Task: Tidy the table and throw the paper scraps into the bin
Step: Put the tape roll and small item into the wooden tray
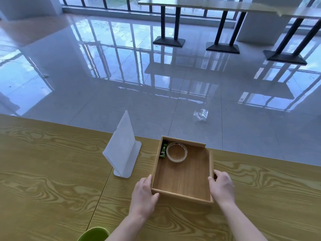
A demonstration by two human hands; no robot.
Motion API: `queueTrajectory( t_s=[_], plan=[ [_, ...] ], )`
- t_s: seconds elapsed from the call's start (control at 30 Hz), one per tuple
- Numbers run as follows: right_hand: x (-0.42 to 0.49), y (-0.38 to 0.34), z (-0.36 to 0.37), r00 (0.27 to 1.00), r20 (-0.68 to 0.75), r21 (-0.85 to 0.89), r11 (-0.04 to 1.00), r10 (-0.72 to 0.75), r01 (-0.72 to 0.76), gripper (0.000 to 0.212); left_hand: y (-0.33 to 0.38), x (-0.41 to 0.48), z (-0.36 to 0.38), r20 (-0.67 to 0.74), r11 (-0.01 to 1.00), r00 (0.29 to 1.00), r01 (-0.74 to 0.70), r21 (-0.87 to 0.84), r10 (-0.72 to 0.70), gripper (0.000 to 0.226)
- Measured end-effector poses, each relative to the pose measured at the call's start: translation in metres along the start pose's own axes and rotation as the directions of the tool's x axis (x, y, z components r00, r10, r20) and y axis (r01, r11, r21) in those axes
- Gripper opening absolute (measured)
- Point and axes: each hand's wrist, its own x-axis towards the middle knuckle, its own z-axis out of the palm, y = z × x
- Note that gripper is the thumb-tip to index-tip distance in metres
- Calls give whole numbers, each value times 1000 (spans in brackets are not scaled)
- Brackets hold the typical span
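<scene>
Gripped from both sides, a shallow wooden tray on the yellow wood-grain table, its far wall right up against the table's far edge. Left hand wrapped around the near left corner, fingers along the outside of the left wall and thumb on the front face. Right hand clasping the right wall, thumb hooked over the rim and fingers curled on the outside. Inside the tray, pushed into the far left corner, a roll of clear tape lying flat and touching a small green packet. White printing on the packet, too small to read. Just left of the tray, a white stand-up sign holder, upright and with a blank face. Plenty of bare tabletop to the left, right and near side. At the bottom edge, a green rounded rim, too cut off to identify. Beyond the table edge, a glossy tiled floor with a crumpled clear wrapper on it, and further tables well away by the windows.
</scene>
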Motion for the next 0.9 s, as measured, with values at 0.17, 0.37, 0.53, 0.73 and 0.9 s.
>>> queueTrajectory(
  t_s=[0.17,0.37,0.53,0.73,0.9],
  plan=[
    [-1,-18,12,999,27,6,999,-47,47,42,-12,-5,-9,-56,993,994,90,-70,-94,74],
    [-3,-36,25,997,41,9,998,-65,65,44,-22,-6,-16,-86,982,983,153,-112,-163,71],
    [-8,-40,32,995,45,10,996,-84,84,45,-32,-4,-23,-84,979,980,170,-113,-180,71],
    [-12,-43,35,994,54,-1,995,-97,97,44,-37,-6,-26,-80,980,981,170,-108,-179,71],
    [-15,-42,37,994,61,-9,996,-91,92,46,-41,-5,-29,-76,979,981,173,-109,-181,70]
  ],
)
